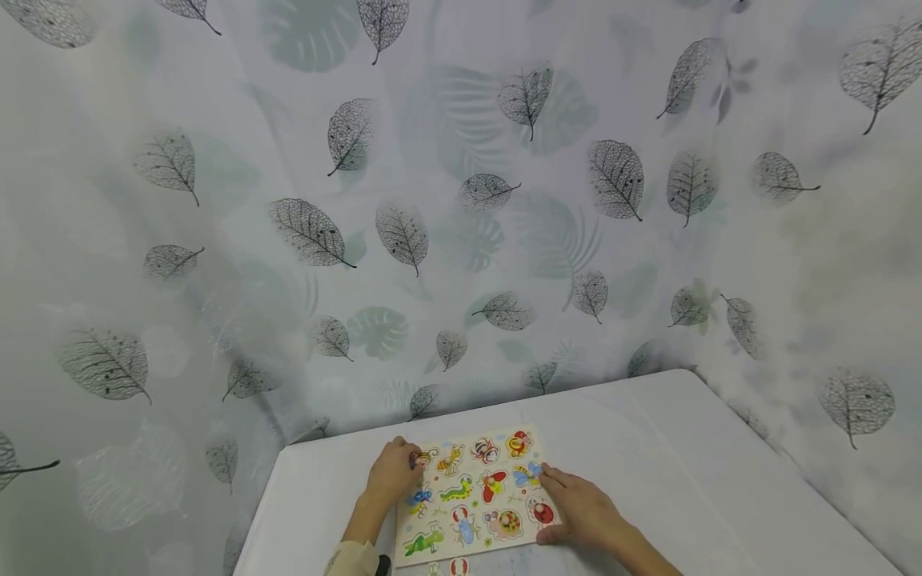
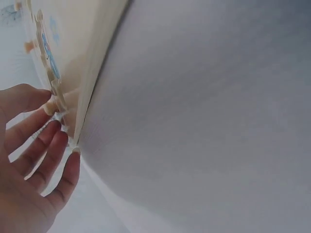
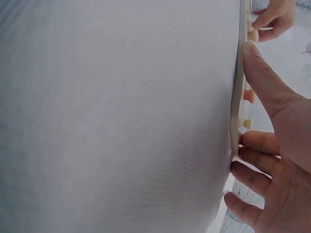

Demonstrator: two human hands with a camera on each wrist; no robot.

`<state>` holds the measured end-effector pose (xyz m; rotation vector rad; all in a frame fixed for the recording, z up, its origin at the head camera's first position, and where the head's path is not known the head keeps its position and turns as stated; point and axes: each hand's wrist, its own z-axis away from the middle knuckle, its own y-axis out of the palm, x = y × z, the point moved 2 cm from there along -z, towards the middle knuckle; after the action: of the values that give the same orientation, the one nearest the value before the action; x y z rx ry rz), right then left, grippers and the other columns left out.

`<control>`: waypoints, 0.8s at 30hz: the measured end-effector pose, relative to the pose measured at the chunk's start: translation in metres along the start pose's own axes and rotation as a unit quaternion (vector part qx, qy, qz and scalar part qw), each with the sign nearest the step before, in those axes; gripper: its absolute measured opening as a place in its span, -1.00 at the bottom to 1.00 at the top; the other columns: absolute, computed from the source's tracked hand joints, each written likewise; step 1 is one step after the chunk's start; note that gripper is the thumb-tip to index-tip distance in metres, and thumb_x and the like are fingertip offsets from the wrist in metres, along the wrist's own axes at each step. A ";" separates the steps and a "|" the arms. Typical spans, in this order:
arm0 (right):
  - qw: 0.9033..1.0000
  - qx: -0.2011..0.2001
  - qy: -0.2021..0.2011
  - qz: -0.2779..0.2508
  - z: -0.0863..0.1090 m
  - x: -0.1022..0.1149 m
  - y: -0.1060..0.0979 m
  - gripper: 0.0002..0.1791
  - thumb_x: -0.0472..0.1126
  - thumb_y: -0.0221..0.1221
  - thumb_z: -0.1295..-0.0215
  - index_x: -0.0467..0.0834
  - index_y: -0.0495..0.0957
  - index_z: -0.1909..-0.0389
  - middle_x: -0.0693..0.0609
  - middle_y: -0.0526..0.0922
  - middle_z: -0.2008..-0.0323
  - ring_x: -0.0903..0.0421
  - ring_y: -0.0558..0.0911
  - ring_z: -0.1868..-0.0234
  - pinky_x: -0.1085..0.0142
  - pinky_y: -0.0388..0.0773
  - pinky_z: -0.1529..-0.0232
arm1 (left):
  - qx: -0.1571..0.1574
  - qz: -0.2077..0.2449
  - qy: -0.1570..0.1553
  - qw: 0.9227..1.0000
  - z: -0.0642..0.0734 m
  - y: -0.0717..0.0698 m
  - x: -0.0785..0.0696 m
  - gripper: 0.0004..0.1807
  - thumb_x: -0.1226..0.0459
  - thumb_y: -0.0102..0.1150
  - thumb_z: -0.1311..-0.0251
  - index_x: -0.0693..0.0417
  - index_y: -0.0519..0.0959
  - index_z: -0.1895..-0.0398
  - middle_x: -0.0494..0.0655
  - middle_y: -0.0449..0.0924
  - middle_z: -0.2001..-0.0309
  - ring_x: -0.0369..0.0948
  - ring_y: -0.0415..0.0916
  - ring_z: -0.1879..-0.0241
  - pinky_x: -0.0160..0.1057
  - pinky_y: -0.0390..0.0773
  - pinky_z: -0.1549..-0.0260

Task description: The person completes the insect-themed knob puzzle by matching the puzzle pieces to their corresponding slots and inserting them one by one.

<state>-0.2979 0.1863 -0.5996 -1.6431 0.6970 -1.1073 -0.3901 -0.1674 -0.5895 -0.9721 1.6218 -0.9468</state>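
A pale wooden puzzle board (image 1: pixel 475 506) with colourful insect pieces lies on the white table. My left hand (image 1: pixel 394 472) is at its upper left corner, where thumb and index finger pinch the small knob of an insect piece (image 1: pixel 426 458); the fingers partly cover that piece. In the left wrist view, the left hand (image 2: pixel 36 150) has its little finger at the board's edge. My right hand (image 1: pixel 587 512) rests along the board's right side with fingers spread. Seen in the right wrist view, the thumb and fingertips of the right hand (image 3: pixel 277 160) touch the board's edge.
More printed insect figures (image 1: pixel 458 567) show just below the board, cut off by the frame. The white table (image 1: pixel 648 448) extends to the right. A leaf-patterned curtain (image 1: pixel 461 240) hangs behind and around the table.
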 end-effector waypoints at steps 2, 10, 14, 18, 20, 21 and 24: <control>1.000 -0.001 -0.004 -0.003 0.000 0.000 0.001 0.21 0.46 0.45 0.12 -0.31 0.46 -0.41 -0.22 0.41 -0.48 -0.22 0.46 -0.42 -0.17 0.44 -0.34 | 0.002 -0.004 0.004 1.000 0.004 -0.001 0.002 -0.71 0.26 0.46 -0.21 0.14 0.75 0.02 -0.02 0.57 0.09 -0.05 0.55 0.08 0.09 0.63 0.01; 1.000 -0.005 -0.007 -0.005 -0.002 -0.002 0.005 0.21 0.49 0.43 0.12 -0.28 0.46 -0.42 -0.21 0.42 -0.48 -0.22 0.47 -0.42 -0.16 0.44 -0.34 | -0.009 -0.021 0.009 1.000 0.018 -0.002 0.014 -0.67 0.26 0.36 -0.28 0.13 0.73 -0.09 0.05 0.57 -0.07 0.04 0.54 -0.04 0.13 0.61 0.04; 1.000 -0.007 -0.002 -0.004 -0.003 -0.002 0.003 0.21 0.48 0.44 0.13 -0.28 0.46 -0.42 -0.20 0.42 -0.48 -0.23 0.47 -0.42 -0.16 0.44 -0.34 | -0.030 0.018 0.009 0.999 0.030 -0.010 0.019 -0.73 0.30 0.36 -0.26 0.12 0.74 -0.01 0.02 0.58 -0.08 0.05 0.55 -0.08 0.16 0.57 -0.02; 1.000 -0.012 -0.010 -0.009 -0.003 -0.002 0.001 0.19 0.44 0.48 0.12 -0.31 0.47 -0.41 -0.24 0.43 -0.46 -0.26 0.47 -0.40 -0.18 0.45 -0.32 | -0.030 0.061 0.002 0.998 0.047 -0.022 0.018 -0.80 0.32 0.38 -0.24 0.03 0.74 0.08 -0.10 0.59 0.02 -0.05 0.58 0.00 0.04 0.61 0.05; 1.000 -0.015 -0.014 -0.008 -0.002 -0.002 0.000 0.19 0.43 0.48 0.12 -0.31 0.47 -0.40 -0.25 0.43 -0.46 -0.26 0.48 -0.40 -0.18 0.46 -0.31 | -0.007 0.079 0.000 0.997 0.057 -0.027 0.015 -0.84 0.30 0.37 -0.27 0.00 0.74 0.10 -0.19 0.58 0.11 -0.17 0.57 0.11 -0.12 0.61 0.17; 1.000 -0.016 -0.016 -0.009 -0.002 -0.002 0.001 0.19 0.43 0.49 0.12 -0.32 0.47 -0.40 -0.25 0.43 -0.46 -0.26 0.48 -0.40 -0.19 0.46 -0.31 | 0.009 0.088 0.003 0.996 0.062 -0.030 0.014 -0.85 0.29 0.38 -0.28 -0.01 0.74 0.11 -0.24 0.58 0.16 -0.23 0.55 0.17 -0.20 0.59 0.23; 1.000 -0.018 -0.015 -0.012 -0.001 -0.001 0.000 0.19 0.42 0.50 0.14 -0.32 0.48 -0.39 -0.25 0.44 -0.45 -0.27 0.49 -0.39 -0.19 0.46 -0.30 | 0.067 0.130 0.033 0.989 0.080 -0.036 0.006 -0.89 0.29 0.39 -0.28 -0.01 0.74 0.15 -0.32 0.56 0.29 -0.34 0.48 0.31 -0.32 0.51 0.38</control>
<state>-0.2996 0.1866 -0.6002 -1.6991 0.6826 -1.0916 -0.3079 -0.1963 -0.5758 -0.6261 1.6697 -0.9010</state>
